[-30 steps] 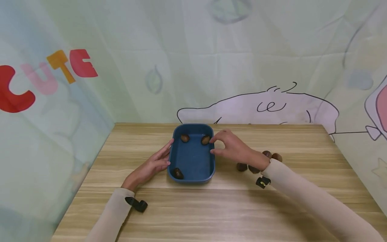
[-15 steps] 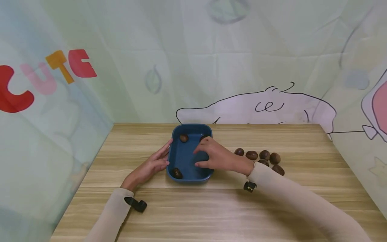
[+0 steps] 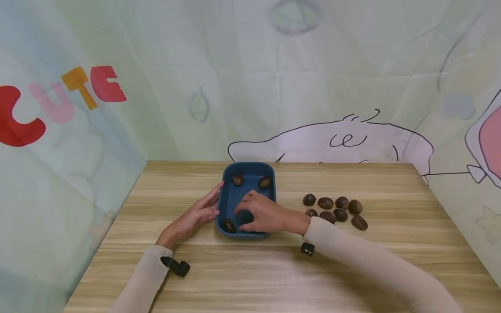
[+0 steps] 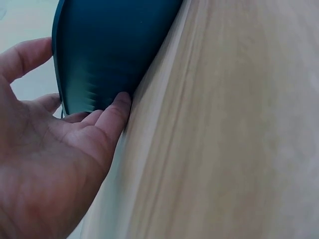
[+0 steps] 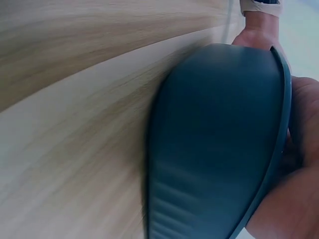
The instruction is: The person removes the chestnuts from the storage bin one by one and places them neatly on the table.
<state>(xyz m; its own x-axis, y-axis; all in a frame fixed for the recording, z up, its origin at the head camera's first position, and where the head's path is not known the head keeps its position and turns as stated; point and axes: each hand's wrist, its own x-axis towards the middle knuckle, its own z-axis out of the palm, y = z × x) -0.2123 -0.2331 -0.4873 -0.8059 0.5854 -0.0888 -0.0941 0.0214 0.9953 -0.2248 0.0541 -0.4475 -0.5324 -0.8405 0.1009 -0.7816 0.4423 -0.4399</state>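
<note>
My left arm (image 3: 137, 280) enters from seven o'clock, left hand (image 3: 193, 215) with fingers extended toward two o'clock. My right arm (image 3: 375, 258) enters from four o'clock, right hand (image 3: 268, 214) arched toward nine, thumb apart from bent fingers.

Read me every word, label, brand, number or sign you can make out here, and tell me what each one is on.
"CUTE": large red, pink and orange letters on the left-hand part of the backdrop.
Too small to read: a pale mark on the black device at the right wrist.
No lettering visible: the blue box.
</note>
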